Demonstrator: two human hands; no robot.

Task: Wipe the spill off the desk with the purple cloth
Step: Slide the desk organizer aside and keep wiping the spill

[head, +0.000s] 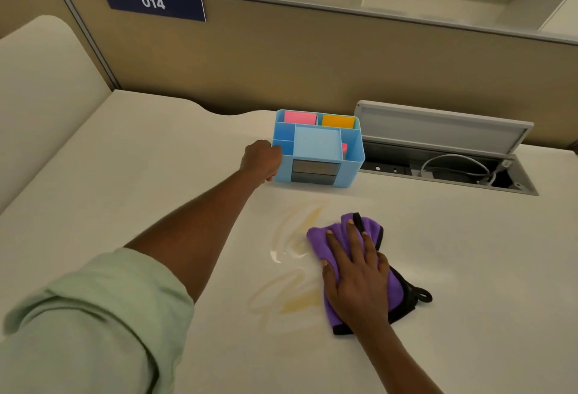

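Note:
A purple cloth with black edging lies bunched on the cream desk. My right hand presses flat on top of it, fingers spread. Just left of the cloth, a yellowish smeared spill streaks the desk in looping trails, with a wet glint near its middle. My left hand reaches forward and grips the left side of a light blue desk organizer.
The organizer holds pink and orange sticky notes and has small grey drawers. Behind it to the right, an open cable hatch shows white cables. A tan partition with a "014" label runs along the back.

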